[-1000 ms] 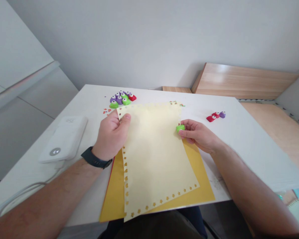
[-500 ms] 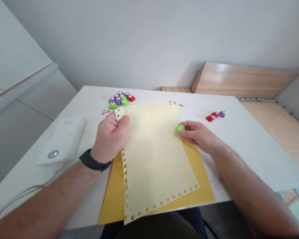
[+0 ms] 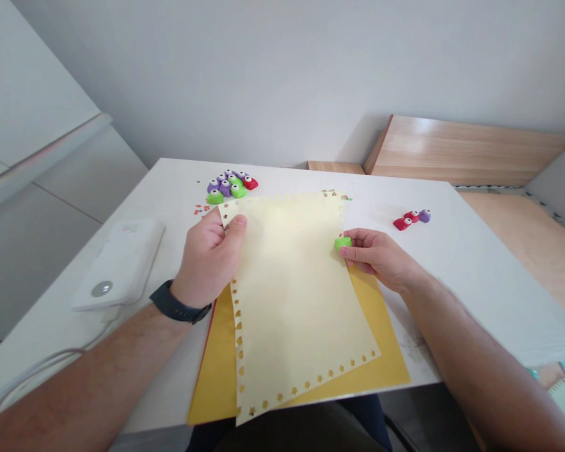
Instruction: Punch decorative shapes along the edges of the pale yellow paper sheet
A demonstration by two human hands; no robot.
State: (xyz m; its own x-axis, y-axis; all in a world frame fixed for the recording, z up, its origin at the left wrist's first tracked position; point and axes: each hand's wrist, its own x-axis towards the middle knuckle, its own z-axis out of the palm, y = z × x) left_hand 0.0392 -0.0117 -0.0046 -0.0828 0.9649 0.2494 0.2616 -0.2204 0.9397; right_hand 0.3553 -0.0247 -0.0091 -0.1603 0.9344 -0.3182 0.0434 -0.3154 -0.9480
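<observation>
A pale yellow sheet of paper [image 3: 292, 276] has small star and other shapes punched along its left and bottom edges. My left hand [image 3: 214, 248] is closed on the sheet's upper left edge, thumb on top. In my right hand [image 3: 374, 254], a small green craft punch [image 3: 343, 243] is pinched between thumb and fingers at the sheet's right edge. One small hole shows just above that punch. Beneath the sheet lies a darker yellow sheet [image 3: 381, 351], sticking out on the right and lower left.
Several purple, green and red punches [image 3: 230, 185] cluster at the back left, near scattered paper bits [image 3: 201, 209]. Two red punches and a purple one [image 3: 412, 218] stand at the right. A white device [image 3: 120, 263] with a cable [image 3: 51, 361] lies on the white table [image 3: 466, 276].
The view has shifted slightly, so things on the table appear a little moved. Both hands keep the same grip on the paper and the green punch.
</observation>
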